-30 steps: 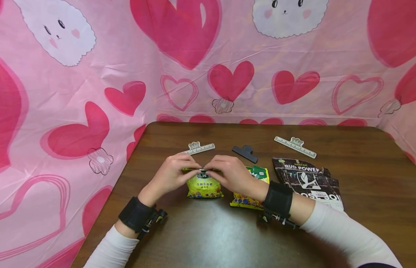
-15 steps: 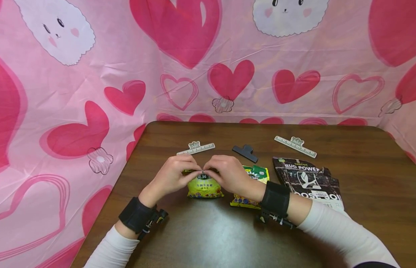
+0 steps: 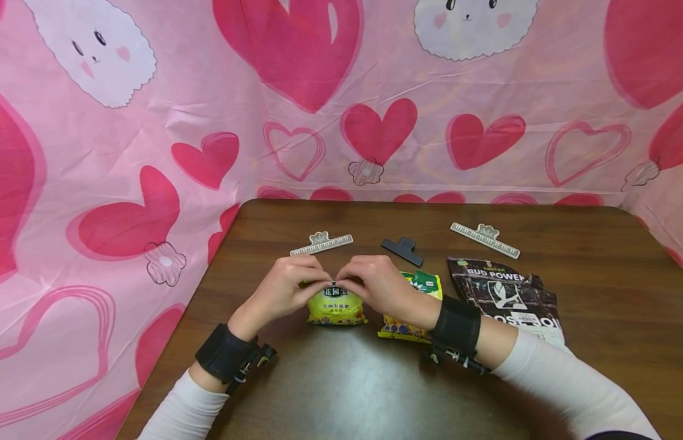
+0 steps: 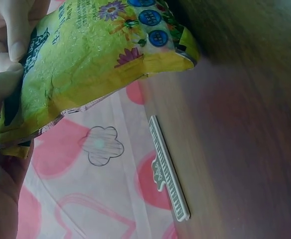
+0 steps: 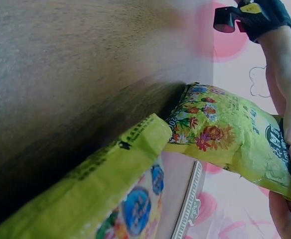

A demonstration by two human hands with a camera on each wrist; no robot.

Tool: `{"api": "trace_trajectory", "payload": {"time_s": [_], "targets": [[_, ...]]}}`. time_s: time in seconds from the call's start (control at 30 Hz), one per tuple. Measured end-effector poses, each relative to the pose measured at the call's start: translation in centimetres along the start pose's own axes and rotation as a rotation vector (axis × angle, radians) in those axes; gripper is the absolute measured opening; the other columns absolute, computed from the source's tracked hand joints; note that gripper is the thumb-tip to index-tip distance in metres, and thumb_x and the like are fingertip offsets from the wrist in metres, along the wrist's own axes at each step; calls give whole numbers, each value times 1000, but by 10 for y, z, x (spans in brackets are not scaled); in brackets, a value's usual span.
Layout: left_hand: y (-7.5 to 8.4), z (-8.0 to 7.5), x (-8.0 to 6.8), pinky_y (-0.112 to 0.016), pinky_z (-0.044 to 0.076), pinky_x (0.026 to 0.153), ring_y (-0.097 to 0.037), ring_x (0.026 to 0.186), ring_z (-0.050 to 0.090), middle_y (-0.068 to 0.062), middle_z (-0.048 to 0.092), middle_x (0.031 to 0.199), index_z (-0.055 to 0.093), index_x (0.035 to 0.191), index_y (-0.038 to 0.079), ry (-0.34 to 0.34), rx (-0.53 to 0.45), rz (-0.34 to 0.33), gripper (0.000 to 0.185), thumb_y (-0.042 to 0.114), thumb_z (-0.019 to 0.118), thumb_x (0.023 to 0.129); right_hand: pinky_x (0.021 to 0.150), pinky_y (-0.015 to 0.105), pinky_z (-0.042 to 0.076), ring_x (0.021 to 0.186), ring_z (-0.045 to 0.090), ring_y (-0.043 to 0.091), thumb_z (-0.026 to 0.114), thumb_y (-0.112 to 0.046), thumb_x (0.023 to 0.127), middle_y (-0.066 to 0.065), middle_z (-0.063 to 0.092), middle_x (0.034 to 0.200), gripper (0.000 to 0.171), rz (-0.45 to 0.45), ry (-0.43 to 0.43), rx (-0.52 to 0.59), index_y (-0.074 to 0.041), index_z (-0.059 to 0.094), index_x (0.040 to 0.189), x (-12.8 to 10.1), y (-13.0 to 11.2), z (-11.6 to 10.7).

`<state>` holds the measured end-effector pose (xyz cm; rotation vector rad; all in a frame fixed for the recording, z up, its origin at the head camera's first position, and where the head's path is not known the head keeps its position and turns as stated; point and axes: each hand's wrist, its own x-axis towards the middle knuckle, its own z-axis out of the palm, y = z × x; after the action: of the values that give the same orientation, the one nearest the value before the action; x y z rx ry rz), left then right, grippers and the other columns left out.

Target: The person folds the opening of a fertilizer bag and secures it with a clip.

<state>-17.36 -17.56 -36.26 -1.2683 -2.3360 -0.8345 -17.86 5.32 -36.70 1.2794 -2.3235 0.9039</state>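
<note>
A small yellow fertilizer bag (image 3: 335, 310) with printed flowers and a dark label stands on the table. My left hand (image 3: 290, 284) pinches its top edge from the left, thumb on the near side. On the right, my right hand (image 3: 381, 286) pinches the same edge, so the thumb tips almost meet over the label. From the left wrist, the bag (image 4: 90, 55) shows its folded top between the fingers. In the right wrist view, the right fingers (image 5: 290, 211) curl behind the bag's top (image 5: 235, 137).
Beside my right wrist stands a second yellow bag (image 3: 404, 329), partly hidden by the forearm. A black soil bag (image 3: 506, 296) lies farther right. Behind are a white piano-key clip (image 3: 323, 244), a dark clip (image 3: 403, 250) and another white clip (image 3: 485, 240). A pink heart-print cloth (image 3: 374, 73) hangs around the table.
Both hands stay at the bag's top edge. The thumb tips have drawn slightly closer together, and more of the dark label now shows beneath them.
</note>
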Motion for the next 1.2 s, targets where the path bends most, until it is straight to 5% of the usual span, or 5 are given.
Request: {"api": "trace_trajectory", "payload": {"time_s": [0.67,1.0,1.2], "targets": [[1,-7,-6,-22,55,69,-6,80,64,3,71,86,79,94,10,-24,-18,-62,14,10,81,81,65,18,51,74,64,4,70,-15,92,-3,71,84,5,2,-21,-5,-14,75,91,-9,4,-7],[-1,-3,-7,-18,51,63,-8,73,61,0,67,78,79,93,5,23,-14,14,16,2,81,77,66,17,52,74,64,4,70,-14,92,-3,71,84,5,-15,-12,6,-13,74,90,-7,4,-5],[-1,-5,-7,-17,51,63,-7,74,62,1,68,80,79,94,6,9,-32,-13,16,4,81,78,66,17,52,75,64,4,70,-15,92,-2,72,85,5,-11,-12,36,-12,75,91,-8,7,-6]]}}
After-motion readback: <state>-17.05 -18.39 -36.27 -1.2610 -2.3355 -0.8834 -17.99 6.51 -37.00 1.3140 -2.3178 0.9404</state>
